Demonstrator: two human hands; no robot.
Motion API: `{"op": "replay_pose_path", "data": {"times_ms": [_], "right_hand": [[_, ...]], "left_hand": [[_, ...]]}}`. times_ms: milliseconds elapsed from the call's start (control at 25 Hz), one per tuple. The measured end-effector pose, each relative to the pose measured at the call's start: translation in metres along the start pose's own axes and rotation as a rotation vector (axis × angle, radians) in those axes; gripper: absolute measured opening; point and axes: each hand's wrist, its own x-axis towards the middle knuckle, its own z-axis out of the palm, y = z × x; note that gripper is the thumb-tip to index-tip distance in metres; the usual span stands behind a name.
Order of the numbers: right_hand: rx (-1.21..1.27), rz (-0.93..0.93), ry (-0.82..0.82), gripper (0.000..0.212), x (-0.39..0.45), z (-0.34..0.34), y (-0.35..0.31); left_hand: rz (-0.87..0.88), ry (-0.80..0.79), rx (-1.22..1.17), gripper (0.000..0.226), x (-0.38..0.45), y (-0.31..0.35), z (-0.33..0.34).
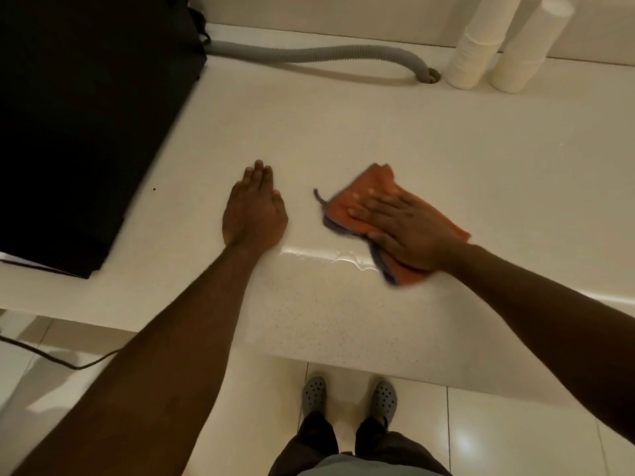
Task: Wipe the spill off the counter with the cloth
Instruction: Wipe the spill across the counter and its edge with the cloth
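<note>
An orange cloth [366, 190] with a grey underside lies bunched on the white counter [343, 132]. My right hand [402, 225] presses flat on top of the cloth, fingers spread and pointing left. A thin glistening spill [330, 257] of clear liquid runs along the counter just left of the cloth's near corner. My left hand [252, 207] rests palm down on the counter to the left of the cloth, fingers together, holding nothing.
A large black appliance [86, 115] fills the counter's left side. A grey corrugated hose [309, 55] runs along the back to a hole. Two stacks of white paper cups [481, 42] stand at the back right. The counter's front edge is near my feet.
</note>
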Motion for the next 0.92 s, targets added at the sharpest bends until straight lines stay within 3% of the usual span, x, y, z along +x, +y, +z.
{"op": "replay_pose_path", "data": {"times_ms": [80,200,280,480,640,720,800,920], "right_hand": [[0.067,0.105,0.048,0.051,-0.003,-0.008,0.032],[0.069,0.507,0.175,0.053,0.037,-0.023,0.073],[0.049,0.595,0.162,0.056,0.077,-0.029,0.066],[-0.007,0.316,0.074,0.056,0.120,-0.029,0.002],[-0.068,0.019,0.006,0.058,0.029,-0.001,-0.036],[-0.028,-0.053,0.024,0.055,-0.030,0.009,-0.021],[0.021,0.129,0.090,0.053,-0.070,0.006,0.022],[0.036,0.614,0.171,0.059,-0.082,-0.002,0.066]], "left_hand": [[-0.002,-0.003,-0.008,0.055,0.001,0.000,0.000],[-0.010,-0.014,-0.001,0.055,0.001,0.001,0.001],[-0.006,-0.017,0.004,0.055,0.001,0.000,0.001],[0.007,-0.032,0.011,0.056,0.002,-0.001,-0.001],[0.005,-0.027,0.012,0.055,0.001,-0.001,-0.003],[0.012,-0.035,0.006,0.055,0.000,0.000,-0.004],[0.016,-0.042,-0.008,0.055,0.001,0.000,-0.004],[0.014,-0.044,0.000,0.056,0.000,0.001,-0.004]]}}
